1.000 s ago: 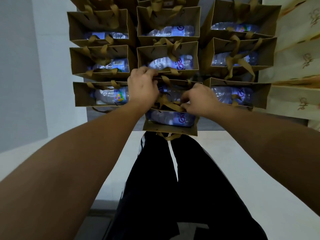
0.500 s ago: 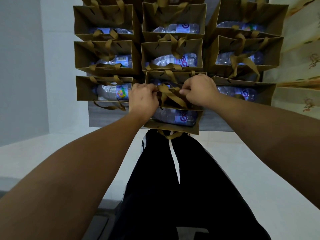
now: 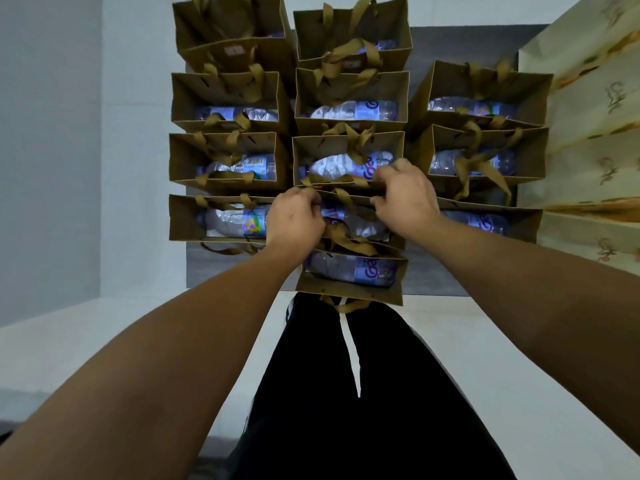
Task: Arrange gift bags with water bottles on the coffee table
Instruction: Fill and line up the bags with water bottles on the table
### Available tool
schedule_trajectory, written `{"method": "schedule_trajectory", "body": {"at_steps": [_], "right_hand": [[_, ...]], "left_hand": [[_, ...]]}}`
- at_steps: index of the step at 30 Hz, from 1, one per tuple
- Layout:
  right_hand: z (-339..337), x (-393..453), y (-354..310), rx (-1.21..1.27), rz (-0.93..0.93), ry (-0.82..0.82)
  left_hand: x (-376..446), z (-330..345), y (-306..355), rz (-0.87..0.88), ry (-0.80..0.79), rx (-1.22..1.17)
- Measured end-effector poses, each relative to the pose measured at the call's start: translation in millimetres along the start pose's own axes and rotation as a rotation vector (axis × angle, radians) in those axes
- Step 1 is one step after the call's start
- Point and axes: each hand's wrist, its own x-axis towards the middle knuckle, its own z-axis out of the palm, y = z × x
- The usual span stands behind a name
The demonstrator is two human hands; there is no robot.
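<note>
Seen from above: brown paper gift bags standing open in three columns on a grey coffee table (image 3: 239, 271), mouths up, ribbon handles flopped over the rims. Inside most, one water bottle lying flat, long axis running left to right.

In the middle column, second bag from the near edge (image 3: 349, 223): left hand (image 3: 294, 220) curled closed on its left rim, right hand (image 3: 405, 199) curled closed on its far right rim, fingers pinching the paper edge and brown ribbon handles (image 3: 343, 237). Bottle inside (image 3: 360, 223) lying crosswise, partly hidden by ribbon; cap end not clear.

Nearest bag (image 3: 349, 289) overhanging the table's near edge, its bottle (image 3: 353, 270) crosswise with a blue label toward the right.

Near-left bag (image 3: 183, 220) holding a bottle with a colourful label (image 3: 228, 221), also crosswise. Cream patterned bags (image 3: 595, 140) stacked along the right side. Below, black trousers (image 3: 346, 393) over a pale floor.
</note>
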Motion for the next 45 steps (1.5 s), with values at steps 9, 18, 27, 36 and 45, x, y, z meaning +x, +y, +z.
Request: {"method": "schedule_trajectory", "body": {"at_steps": [9, 18, 27, 36, 45], "right_hand": [[21.3, -6.1, -15.7, -0.192, -0.148, -0.213], [33.9, -15.5, -7.8, 0.286, 0.004, 0.16], [38.8, -38.6, -3.3, 0.183, -0.107, -0.06], [56.0, -19.5, -12.7, 0.561, 0.37, -0.314], [44.6, -44.0, -0.7, 0.05, 0.029, 0.155]], "left_hand": [[6.9, -3.1, -7.7, 0.011, -0.019, -0.019], [14.7, -5.5, -16.1, 0.048, -0.047, -0.014], [17.1, -3.3, -13.3, 0.025, -0.062, -0.025], [14.4, -2.8, -12.2, 0.039, -0.059, -0.008], [12.5, 6.4, 3.5, -0.221, -0.053, -0.046]]}}
